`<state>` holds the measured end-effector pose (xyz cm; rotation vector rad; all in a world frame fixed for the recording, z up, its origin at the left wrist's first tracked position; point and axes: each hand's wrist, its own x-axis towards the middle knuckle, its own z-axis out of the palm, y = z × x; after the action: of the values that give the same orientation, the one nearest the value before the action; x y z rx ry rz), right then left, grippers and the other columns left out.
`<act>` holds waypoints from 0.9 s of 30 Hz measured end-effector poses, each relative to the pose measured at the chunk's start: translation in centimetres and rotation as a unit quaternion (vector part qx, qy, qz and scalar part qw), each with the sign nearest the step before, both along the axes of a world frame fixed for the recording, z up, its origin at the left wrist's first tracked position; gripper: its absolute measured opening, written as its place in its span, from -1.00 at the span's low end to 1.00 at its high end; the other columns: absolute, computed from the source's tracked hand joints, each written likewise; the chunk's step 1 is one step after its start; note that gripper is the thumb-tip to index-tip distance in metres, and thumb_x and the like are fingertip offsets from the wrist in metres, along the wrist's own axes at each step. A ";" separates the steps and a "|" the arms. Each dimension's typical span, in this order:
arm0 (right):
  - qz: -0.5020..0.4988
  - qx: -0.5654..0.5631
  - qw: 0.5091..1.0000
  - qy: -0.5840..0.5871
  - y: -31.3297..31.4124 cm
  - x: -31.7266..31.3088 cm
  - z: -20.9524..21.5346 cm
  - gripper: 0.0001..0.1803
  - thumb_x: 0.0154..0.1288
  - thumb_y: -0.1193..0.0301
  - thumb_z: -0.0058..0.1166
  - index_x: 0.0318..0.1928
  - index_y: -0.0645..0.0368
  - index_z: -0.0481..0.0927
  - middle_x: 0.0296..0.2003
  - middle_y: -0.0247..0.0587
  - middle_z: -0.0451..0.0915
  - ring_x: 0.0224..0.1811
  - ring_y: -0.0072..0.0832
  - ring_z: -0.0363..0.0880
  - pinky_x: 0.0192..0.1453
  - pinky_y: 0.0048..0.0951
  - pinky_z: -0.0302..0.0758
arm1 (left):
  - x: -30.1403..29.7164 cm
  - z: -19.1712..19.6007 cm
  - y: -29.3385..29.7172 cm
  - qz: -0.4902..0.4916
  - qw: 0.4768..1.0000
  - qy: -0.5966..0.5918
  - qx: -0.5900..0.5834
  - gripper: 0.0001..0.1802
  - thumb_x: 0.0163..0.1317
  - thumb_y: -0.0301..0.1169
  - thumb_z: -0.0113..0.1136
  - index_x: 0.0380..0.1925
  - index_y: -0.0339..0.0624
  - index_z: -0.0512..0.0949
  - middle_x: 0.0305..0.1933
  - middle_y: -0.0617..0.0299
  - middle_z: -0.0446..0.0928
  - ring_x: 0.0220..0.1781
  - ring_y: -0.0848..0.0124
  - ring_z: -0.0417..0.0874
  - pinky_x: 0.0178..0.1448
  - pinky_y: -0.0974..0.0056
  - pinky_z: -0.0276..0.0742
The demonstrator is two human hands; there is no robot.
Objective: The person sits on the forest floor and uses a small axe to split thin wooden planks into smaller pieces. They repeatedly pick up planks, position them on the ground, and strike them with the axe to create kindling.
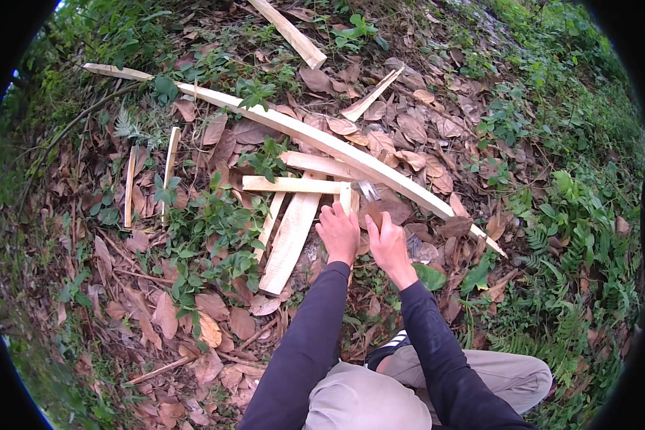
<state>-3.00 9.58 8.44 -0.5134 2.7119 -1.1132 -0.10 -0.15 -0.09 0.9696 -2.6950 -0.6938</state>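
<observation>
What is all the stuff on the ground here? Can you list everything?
long split wood strip: one, pale, running from upper left to right of the hands
short wood pieces: several, pale, scattered left of and above the hands
metal blade: one, grey, just above the right hand
dry leaves: many, brown, all over
green plants: many, between the leaves
left hand: on an upright pale stick
right hand: beside it, under the blade

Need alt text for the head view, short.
Seen from above, a crouching person's left hand steadies an upright split wooden stick while the right hand holds a metal blade against it. Pale split wood strips lie on leaf-littered ground among green plants.
</observation>
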 end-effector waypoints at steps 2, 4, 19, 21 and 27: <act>0.007 0.026 1.000 -0.009 0.0 -0.2 0.1 -0.69 0.49 0.32 0.08 -0.11 0.40 0.46 -0.48 0.25 0.62 -0.37 0.15 0.66 -0.35 -0.05 0.51 | -0.1 0.0 0.1 0.001 1.000 0.006 0.007 -0.59 0.25 -0.19 0.26 -0.10 -0.19 0.36 -0.13 0.05 0.38 -0.06 0.09 0.54 -0.09 -0.03 0.42; 0.019 0.021 1.000 -0.003 -0.1 -0.4 0.4 -0.67 0.50 0.29 0.07 -0.11 0.40 0.45 -0.44 0.31 0.62 -0.33 0.22 0.65 -0.33 0.02 0.51 | -0.2 0.0 0.1 0.002 1.000 0.007 0.012 -0.60 0.25 -0.19 0.26 -0.10 -0.19 0.36 -0.12 0.04 0.39 -0.06 0.08 0.53 -0.08 -0.03 0.42; 0.092 0.008 0.987 0.132 1.0 -0.4 0.6 -0.74 0.42 0.34 0.12 -0.09 0.28 0.44 -0.51 0.15 0.63 -0.44 0.08 0.67 -0.42 -0.05 0.56 | -0.2 0.0 0.2 0.012 1.000 0.014 0.022 -0.63 0.26 -0.18 0.23 -0.15 -0.17 0.34 -0.13 0.05 0.38 -0.06 0.06 0.52 -0.06 -0.07 0.39; 0.108 0.062 0.983 0.136 2.3 -0.8 -2.0 -0.74 0.41 0.35 0.13 -0.09 0.27 0.44 -0.53 0.11 0.63 -0.46 0.07 0.67 -0.43 -0.04 0.56 | -0.3 0.4 0.5 0.004 0.999 0.006 0.043 -0.61 0.26 -0.18 0.24 -0.11 -0.18 0.35 -0.12 0.05 0.38 -0.05 0.06 0.51 -0.04 -0.06 0.39; 0.101 -0.001 0.983 0.155 0.6 -0.9 -0.5 -0.79 0.39 0.39 0.16 -0.12 0.26 0.47 -0.51 0.12 0.63 -0.48 0.04 0.68 -0.44 -0.09 0.57 | -0.6 -0.1 -0.3 0.007 1.000 0.011 0.028 -0.58 0.26 -0.18 0.26 -0.08 -0.18 0.35 -0.11 0.05 0.38 -0.04 0.07 0.51 -0.04 -0.06 0.38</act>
<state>-3.88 10.21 7.96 -1.0137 2.8281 -1.0595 -0.67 -0.48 -0.15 0.9880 -2.6599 -0.7766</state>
